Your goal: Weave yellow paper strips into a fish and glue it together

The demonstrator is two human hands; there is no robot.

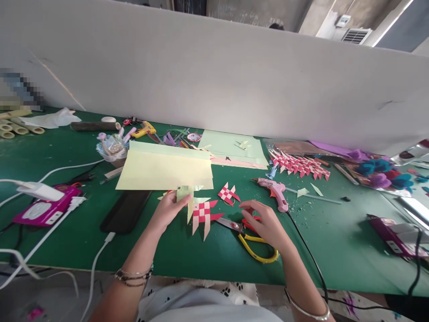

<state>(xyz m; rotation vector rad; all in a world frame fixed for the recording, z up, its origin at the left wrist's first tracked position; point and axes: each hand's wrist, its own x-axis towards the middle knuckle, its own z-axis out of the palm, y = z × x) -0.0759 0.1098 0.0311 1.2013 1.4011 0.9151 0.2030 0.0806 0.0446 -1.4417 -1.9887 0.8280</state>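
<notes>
My left hand [168, 211] pinches a pale green strip of a woven paper piece [202, 213] made of red, pink and pale green strips, lying on the green table [201, 255]. My right hand [264, 222] hovers open, fingers spread, over yellow-handled scissors [250, 241] with red-marked blades. A second small red-and-white woven piece [228, 193] lies just beyond the two hands.
Pale yellow paper sheets [164, 170] lie behind my left hand, a black phone [125, 211] beside them. A pink glue gun [276, 192] rests to the right, with a row of woven pieces [300, 164] behind. Power strips [47, 206], cables and craft clutter ring the table; a white partition [217, 76] stands behind.
</notes>
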